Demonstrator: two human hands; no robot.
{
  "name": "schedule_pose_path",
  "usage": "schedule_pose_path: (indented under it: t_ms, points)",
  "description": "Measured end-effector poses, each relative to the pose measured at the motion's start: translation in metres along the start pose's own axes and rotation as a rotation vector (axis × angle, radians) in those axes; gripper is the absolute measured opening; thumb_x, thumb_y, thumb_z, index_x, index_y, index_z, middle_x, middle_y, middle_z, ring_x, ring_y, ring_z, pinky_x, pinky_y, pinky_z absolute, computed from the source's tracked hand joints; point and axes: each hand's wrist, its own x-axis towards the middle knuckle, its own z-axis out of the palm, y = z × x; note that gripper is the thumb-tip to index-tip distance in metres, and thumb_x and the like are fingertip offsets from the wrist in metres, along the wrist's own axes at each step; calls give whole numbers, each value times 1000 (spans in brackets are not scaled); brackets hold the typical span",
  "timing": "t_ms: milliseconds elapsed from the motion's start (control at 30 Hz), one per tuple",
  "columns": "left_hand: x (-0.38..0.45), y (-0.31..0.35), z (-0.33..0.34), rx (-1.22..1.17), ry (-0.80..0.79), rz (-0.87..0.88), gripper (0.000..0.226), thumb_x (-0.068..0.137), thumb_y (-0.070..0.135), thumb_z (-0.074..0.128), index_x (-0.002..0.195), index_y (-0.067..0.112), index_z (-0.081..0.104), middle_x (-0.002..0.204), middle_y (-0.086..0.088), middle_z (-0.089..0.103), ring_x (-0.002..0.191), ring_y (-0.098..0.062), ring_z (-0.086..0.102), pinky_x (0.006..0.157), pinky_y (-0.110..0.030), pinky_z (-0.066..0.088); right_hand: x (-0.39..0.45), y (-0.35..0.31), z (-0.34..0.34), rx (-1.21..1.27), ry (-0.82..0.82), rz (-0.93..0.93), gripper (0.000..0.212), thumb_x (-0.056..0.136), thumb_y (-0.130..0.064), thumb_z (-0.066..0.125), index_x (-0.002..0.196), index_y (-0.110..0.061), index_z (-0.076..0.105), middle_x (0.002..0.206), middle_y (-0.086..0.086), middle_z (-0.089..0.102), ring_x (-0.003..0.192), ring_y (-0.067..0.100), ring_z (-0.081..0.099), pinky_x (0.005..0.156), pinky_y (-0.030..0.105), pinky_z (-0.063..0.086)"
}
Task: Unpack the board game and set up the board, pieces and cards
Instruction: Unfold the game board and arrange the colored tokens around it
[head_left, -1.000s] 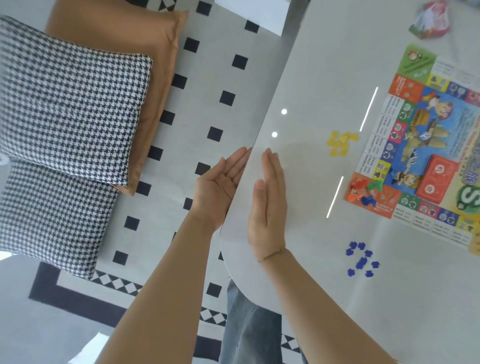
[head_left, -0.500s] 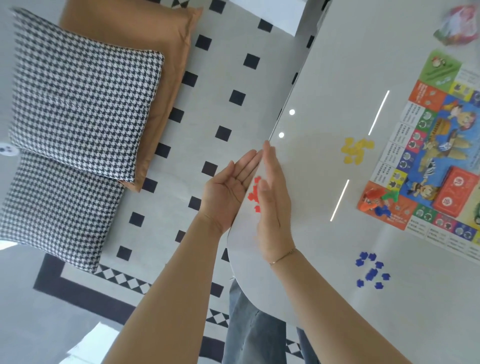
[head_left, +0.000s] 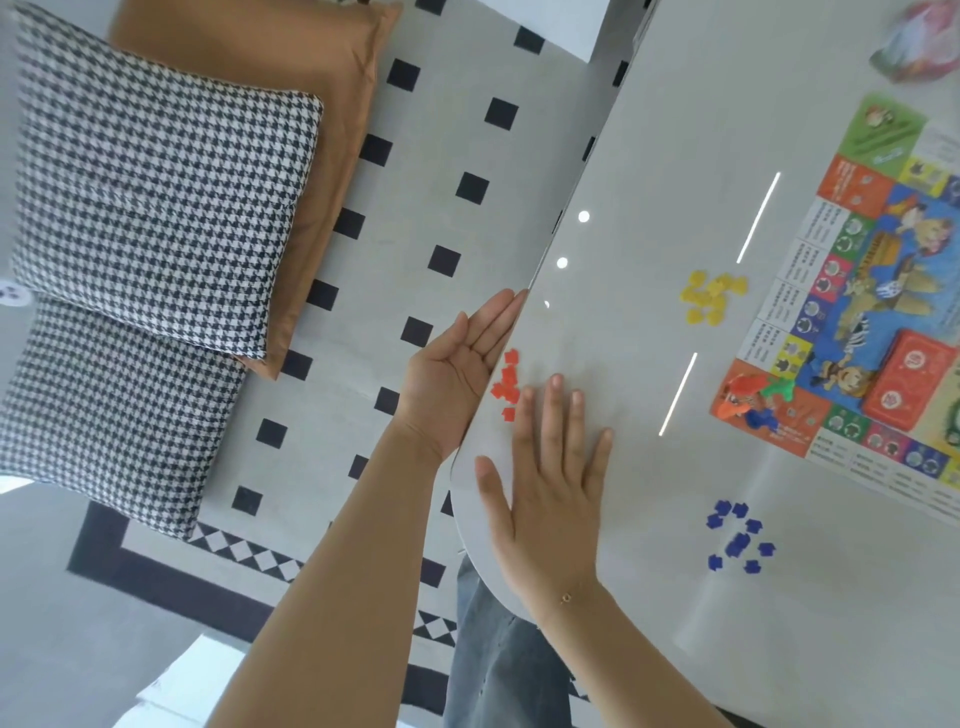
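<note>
Several small red pieces (head_left: 506, 384) lie in a loose pile at the left edge of the white table (head_left: 649, 156). My left hand (head_left: 457, 369) is open, palm up, just beside that edge next to the red pile. My right hand (head_left: 548, 483) lies flat and open on the table, fingers spread, its fingertips just right of the red pieces. Piles of yellow pieces (head_left: 709, 299) and blue pieces (head_left: 737, 540) sit further right. The colourful game board (head_left: 862, 332) lies at the right with a red card deck (head_left: 909, 384) and coloured figures (head_left: 753, 400) on it.
A blurred pink-and-green packet (head_left: 917, 47) lies at the table's far right corner. Left of the table, houndstooth cushions (head_left: 150, 208) and a tan cushion (head_left: 291, 67) rest on a black-and-white patterned floor. My jeans (head_left: 493, 660) show below the table edge.
My right hand turned from edge-on to flat on the table and drew back from my left hand, uncovering the red pieces. My left hand stayed cupped at the table edge.
</note>
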Motion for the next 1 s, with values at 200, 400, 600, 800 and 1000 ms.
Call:
schedule_pose_path:
  t_ms: [200, 400, 600, 800, 1000]
  points:
    - [-2, 1, 0, 119, 36, 23, 45, 103, 31, 21, 133, 14, 50, 135, 3, 57, 120, -6, 56, 89, -20, 51, 16, -12, -4, 79, -21, 0, 56, 99, -50, 5, 152, -31, 7, 160, -1, -4, 147, 19, -6, 117, 50, 1]
    - [-3, -1, 2, 32, 33, 31, 45, 103, 27, 24, 133, 8, 50, 135, -4, 57, 128, -15, 51, 107, -32, 37, 27, 4, -12, 153, 32, 0, 57, 99, -49, 2, 152, -29, 7, 159, -1, -7, 147, 20, -8, 119, 47, -1]
    - [-3, -1, 0, 139, 61, 72, 44, 104, 27, 22, 133, 10, 50, 136, 0, 57, 127, -7, 50, 104, -26, 38, 39, 1, -15, 127, 30, -23, 55, 99, -50, 6, 151, -34, 12, 159, -2, -6, 147, 19, -9, 118, 48, -5]
    - [-3, -2, 0, 87, 78, 60, 44, 103, 26, 23, 133, 9, 50, 136, -1, 57, 126, -9, 52, 103, -25, 41, 37, 8, -21, 415, 75, -127, 49, 102, -39, 12, 147, -31, 31, 160, -1, 5, 148, 19, -3, 120, 42, -3]
    - [2, -6, -5, -47, 85, 31, 43, 102, 28, 27, 134, 8, 49, 138, -5, 54, 131, -17, 48, 114, -33, 28, 9, 30, -11, 369, 101, -289, 45, 103, -33, 18, 139, -29, 46, 156, 7, 23, 146, 25, 15, 118, 47, 12]
